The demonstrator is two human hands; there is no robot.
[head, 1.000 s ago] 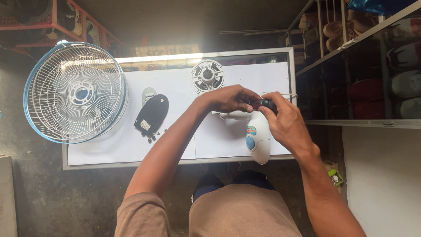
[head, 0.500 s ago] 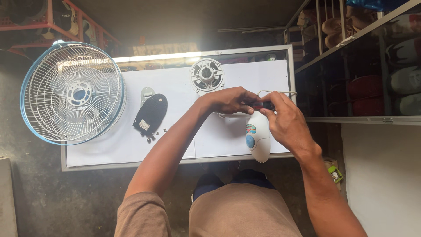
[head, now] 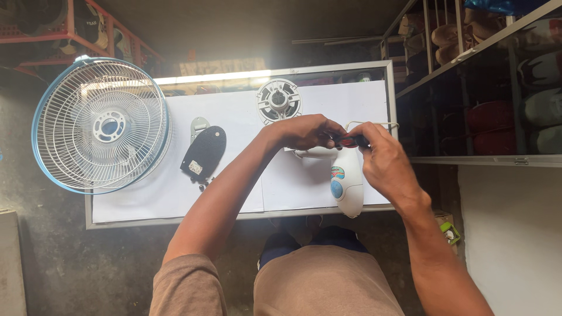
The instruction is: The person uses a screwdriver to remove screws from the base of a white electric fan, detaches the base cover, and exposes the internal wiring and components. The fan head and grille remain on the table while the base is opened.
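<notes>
Both hands meet over the white fan body (head: 346,187) at the table's (head: 234,215) 3 o'clock side: the right hand (head: 383,161) grasps a red-handled tool (head: 351,141), the left hand (head: 307,131) pinches near its tip. Steadying the body and keeping the tool straight would likely help. A round blue control and small colourful label sit on the body; a pale sticker marks the black cover (head: 204,152) at 9 o'clock.

The small dark tool (head: 351,141) pinched between the left hand (head: 307,131) and the right hand (head: 383,161) is mostly covered by fingers, so its kind cannot be told. The top of the white fan body (head: 346,184) below the hands is hidden under them, and the thin wire (head: 374,124) just above the right hand vanishes behind its knuckles. Both elbows are cut off by the lower edge.
</notes>
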